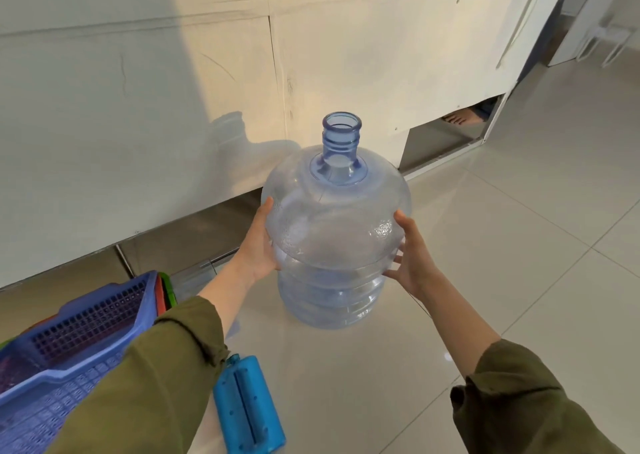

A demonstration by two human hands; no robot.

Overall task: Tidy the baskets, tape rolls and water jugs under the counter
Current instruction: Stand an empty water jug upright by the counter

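Note:
A large clear blue water jug (pixel 334 231), empty and uncapped, stands upright on the tiled floor in front of the white counter panel (pixel 138 107). My left hand (pixel 258 245) presses flat against its left side. My right hand (pixel 412 256) holds its right side, fingers spread. At the lower left sits a stack of baskets: a blue-purple perforated basket (pixel 69 342) on top, with orange and green rims (pixel 166 290) showing behind it. No tape rolls are in view.
A blue plastic block with a slot (pixel 247 408) lies on the floor by my left sleeve. A low gap runs under the counter (pixel 194 231). A square opening (pixel 440 141) at the right shows another person's bare foot (pixel 459 117). Open tiled floor (pixel 519 211) extends right.

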